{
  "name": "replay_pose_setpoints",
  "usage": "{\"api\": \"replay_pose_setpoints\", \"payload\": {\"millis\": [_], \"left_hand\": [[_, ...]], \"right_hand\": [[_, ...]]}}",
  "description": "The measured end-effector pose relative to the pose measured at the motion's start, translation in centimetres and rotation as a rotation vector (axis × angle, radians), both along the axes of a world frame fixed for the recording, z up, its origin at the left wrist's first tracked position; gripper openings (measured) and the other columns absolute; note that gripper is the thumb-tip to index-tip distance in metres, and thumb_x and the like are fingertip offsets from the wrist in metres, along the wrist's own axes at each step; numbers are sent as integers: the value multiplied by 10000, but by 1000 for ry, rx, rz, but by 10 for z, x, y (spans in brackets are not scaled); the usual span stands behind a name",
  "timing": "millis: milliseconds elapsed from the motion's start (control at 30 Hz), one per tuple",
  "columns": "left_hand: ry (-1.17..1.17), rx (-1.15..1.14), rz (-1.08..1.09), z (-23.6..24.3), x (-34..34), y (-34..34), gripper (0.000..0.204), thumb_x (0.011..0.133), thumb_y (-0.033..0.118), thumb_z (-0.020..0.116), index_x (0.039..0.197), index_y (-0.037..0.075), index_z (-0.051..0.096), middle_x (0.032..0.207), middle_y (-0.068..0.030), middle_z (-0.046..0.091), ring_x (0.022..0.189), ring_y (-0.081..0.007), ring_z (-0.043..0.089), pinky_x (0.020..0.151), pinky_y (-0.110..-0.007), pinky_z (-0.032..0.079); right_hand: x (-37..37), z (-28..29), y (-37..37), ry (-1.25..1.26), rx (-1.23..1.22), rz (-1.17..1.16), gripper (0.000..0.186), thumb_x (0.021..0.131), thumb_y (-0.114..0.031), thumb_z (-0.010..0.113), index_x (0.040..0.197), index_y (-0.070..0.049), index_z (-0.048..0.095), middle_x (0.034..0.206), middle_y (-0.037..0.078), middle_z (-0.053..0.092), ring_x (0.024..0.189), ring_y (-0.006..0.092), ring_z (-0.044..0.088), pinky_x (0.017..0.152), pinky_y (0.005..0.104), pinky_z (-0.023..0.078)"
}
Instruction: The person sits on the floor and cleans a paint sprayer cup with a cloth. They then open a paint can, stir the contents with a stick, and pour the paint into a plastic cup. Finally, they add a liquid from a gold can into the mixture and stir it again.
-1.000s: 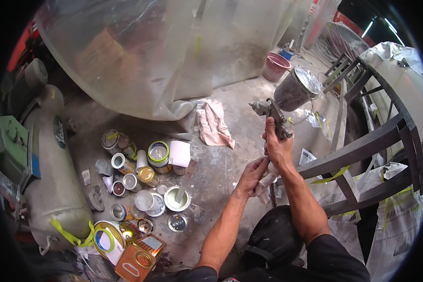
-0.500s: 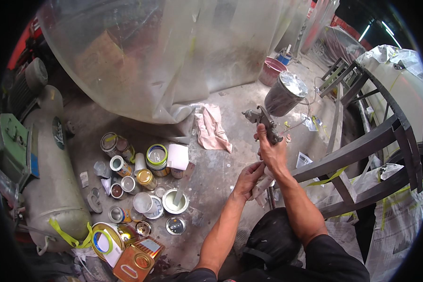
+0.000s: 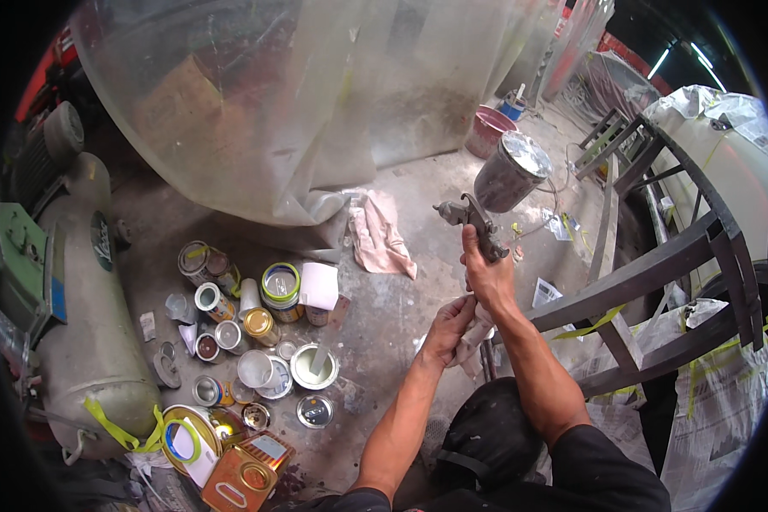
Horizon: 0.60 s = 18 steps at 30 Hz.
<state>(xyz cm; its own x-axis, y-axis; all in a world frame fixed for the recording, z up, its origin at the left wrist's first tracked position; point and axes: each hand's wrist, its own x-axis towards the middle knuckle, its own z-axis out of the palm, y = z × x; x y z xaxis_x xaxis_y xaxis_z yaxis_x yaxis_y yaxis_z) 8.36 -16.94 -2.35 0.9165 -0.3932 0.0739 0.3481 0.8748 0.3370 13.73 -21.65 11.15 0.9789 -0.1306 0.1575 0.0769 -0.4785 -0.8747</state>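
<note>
Paint cans: clustered on the floor, left of the left hand; some open.
Pink rag: crumpled on the floor, ahead and left of the right hand.
Dark frame: barred, close in on the right hand's right side.
Spattered pot: just beyond the right hand; joined to the gun, I can't tell.
Right hand: thumb up, wrapped round the spray gun.
Left hand: nearer the body, fingers pinching pale cloth.
Gun's look: dull grey metal, front end pointing left.

L head cam, wide fisheye, looks down fr. above on nearby hands & floor.
</note>
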Motion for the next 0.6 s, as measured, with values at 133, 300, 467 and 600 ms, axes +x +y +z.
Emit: {"api": "replay_pose_setpoints", "payload": {"millis": [133, 300, 467, 600], "left_hand": [[30, 40, 8, 4, -1, 5, 268, 1028, 264, 597, 1170, 42, 648, 1030, -40, 718, 873, -124, 708, 734, -266, 580], [-24, 136, -17, 2, 0, 19, 314, 1043, 312, 564, 1143, 30, 659, 995, -48, 712, 820, -111, 695, 691, -257, 565], [-155, 326, -40, 4, -3, 30, 352, 1043, 326, 559, 1120, -4, 655, 954, -68, 709, 787, -130, 694, 690, -274, 574], [-51, 236, -29, -1, -5, 23, 344, 1028, 322, 587, 1109, -5, 654, 968, -75, 709, 805, -148, 700, 698, -300, 590]], "right_hand": [[-4, 9, 2, 122, 61, 6, 689, 915, -634, 634, 756, 36, 630, 632, 13, 575, 538, 130, 534, 472, 331, 432], [0, -1, -4, 67, 196, 106, 731, 905, -673, 598, 985, 52, 653, 827, 99, 675, 567, 167, 613, 470, 311, 491], [6, 4, -16, 249, -63, 90, 766, 908, -706, 557, 1144, 17, 638, 923, 104, 678, 772, 212, 687, 571, 338, 552], [-2, 0, -1, 293, 304, 126, 804, 895, -749, 523, 1213, -13, 584, 966, 115, 668, 634, 199, 631, 462, 322, 482]]}}
